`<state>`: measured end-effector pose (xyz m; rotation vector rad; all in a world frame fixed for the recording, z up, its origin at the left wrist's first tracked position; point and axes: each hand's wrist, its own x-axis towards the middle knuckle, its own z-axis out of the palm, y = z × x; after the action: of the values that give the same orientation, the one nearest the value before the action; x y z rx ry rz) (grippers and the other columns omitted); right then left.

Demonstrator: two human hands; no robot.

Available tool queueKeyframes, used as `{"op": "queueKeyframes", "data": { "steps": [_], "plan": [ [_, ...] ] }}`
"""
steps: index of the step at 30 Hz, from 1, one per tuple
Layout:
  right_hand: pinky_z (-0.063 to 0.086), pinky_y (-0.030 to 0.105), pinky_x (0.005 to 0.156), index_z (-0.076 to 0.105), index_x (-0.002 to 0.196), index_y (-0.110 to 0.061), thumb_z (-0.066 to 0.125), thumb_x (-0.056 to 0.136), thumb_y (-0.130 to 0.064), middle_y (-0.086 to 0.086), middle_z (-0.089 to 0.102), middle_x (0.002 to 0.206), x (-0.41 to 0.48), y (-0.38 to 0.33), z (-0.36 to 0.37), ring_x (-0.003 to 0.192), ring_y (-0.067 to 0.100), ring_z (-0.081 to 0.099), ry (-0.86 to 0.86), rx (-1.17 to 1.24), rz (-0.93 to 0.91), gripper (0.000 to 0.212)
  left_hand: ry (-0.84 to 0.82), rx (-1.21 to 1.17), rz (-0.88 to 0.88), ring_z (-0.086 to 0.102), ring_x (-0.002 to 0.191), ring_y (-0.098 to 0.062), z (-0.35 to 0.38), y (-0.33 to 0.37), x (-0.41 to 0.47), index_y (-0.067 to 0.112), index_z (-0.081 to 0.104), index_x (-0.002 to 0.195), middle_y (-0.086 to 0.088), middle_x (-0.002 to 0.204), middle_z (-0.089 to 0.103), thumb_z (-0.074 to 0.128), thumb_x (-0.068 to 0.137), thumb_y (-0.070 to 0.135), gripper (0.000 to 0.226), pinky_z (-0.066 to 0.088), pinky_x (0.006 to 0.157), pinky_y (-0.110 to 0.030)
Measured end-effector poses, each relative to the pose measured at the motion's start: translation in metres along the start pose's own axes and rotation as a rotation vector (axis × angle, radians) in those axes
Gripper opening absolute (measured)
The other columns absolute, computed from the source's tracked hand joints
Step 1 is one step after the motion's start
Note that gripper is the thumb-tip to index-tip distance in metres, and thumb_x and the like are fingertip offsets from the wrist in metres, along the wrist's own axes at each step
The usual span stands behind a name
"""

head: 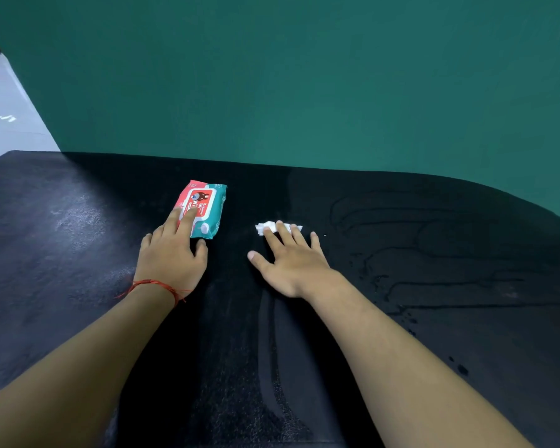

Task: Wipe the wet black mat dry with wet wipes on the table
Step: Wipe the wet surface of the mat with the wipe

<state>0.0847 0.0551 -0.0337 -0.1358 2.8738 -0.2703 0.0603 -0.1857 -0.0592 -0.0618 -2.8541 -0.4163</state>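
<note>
Green wall (304,76) backs black mat (434,302); outstretched left hand (170,257) touches pack (209,205), outstretched right hand (291,263) presses wipe (265,227).

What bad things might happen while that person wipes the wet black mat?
The wipe under the right hand looks small and bunched, so it may just smear the streaks and drops on the right of the mat instead of drying them. It sits only under the fingertips, so it might slip out. The left hand only rests on the pack, which could slide.
</note>
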Motion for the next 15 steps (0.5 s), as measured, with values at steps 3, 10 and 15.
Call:
{"op": "queueKeyframes", "data": {
  "steps": [3,10,15],
  "plan": [
    [-0.013,0.056,0.128,-0.002,0.169,-0.034,0.012,0.098,-0.079,-0.007,-0.015,0.176,0.02,0.001,-0.008,0.162,0.016,-0.019,-0.011,0.011,0.022,0.085,0.002,-0.004,0.0,0.048,0.141,-0.035,0.002,0.0,0.0,0.023,0.03,0.162,-0.01,0.167,0.034,0.054,0.101,0.039,0.068,0.039,0.116,-0.057],
    [-0.014,0.058,0.127,-0.001,0.169,-0.035,0.016,0.098,-0.08,-0.009,-0.013,0.177,0.047,0.002,-0.026,0.162,0.015,-0.017,-0.052,0.022,0.04,0.086,0.01,0.003,0.006,0.047,0.142,-0.035,0.003,0.0,0.001,0.023,0.029,0.163,-0.01,0.168,0.033,0.054,0.101,0.04,0.069,0.039,0.117,-0.058],
    [-0.012,0.059,0.128,0.001,0.17,-0.035,0.015,0.097,-0.082,-0.009,-0.011,0.177,0.042,0.005,-0.017,0.162,0.013,-0.016,-0.003,-0.002,0.024,0.088,0.007,0.003,0.004,0.047,0.142,-0.035,0.002,0.0,0.001,0.023,0.03,0.163,-0.01,0.168,0.033,0.054,0.1,0.039,0.069,0.039,0.117,-0.058]
  ]
}}
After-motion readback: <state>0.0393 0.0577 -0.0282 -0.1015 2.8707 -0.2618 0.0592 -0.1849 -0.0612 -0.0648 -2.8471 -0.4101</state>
